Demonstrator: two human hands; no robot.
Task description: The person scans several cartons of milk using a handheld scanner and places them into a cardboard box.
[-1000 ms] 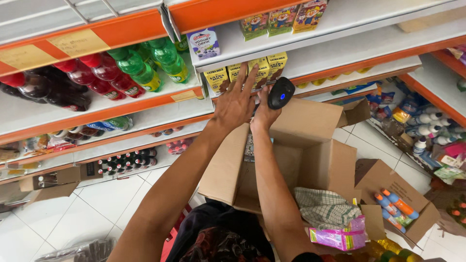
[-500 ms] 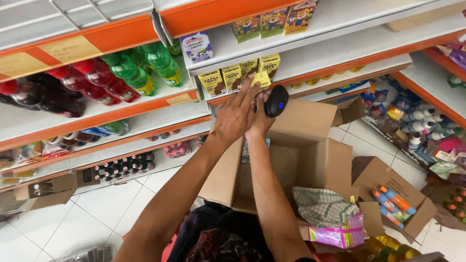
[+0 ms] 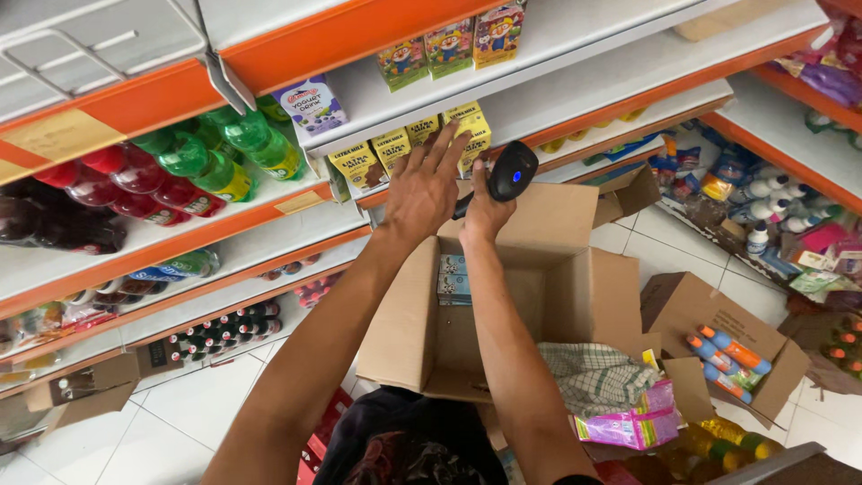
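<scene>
The left hand (image 3: 422,184), fingers spread, reaches the yellow milk cartons (image 3: 409,151) while the right hand (image 3: 485,211) grips a black scanner (image 3: 510,172) — a careless nudge could topple cartons off the shelf (image 3: 575,67) into the open cardboard box (image 3: 530,296).

- Setting: a small grocery shop, seen from above along one aisle.
- White shelves (image 3: 628,63) with orange front edges (image 3: 350,36) run in tiers — the usual retail racking, with paper price strips (image 3: 63,135) on the edges.
- Stock stands in rows facing outward: red and green soft-drink bottles (image 3: 189,166), yellow milk cartons (image 3: 409,148), small juice boxes (image 3: 449,45).
- Lower tiers hold small dark bottles (image 3: 224,328); a side rack at right holds white bottles and packets (image 3: 763,198).
- Open cardboard boxes (image 3: 557,305) with goods inside stand on the white tiled floor (image 3: 180,422).
- A black handheld barcode scanner (image 3: 510,172) — held up at the shelf.
</scene>
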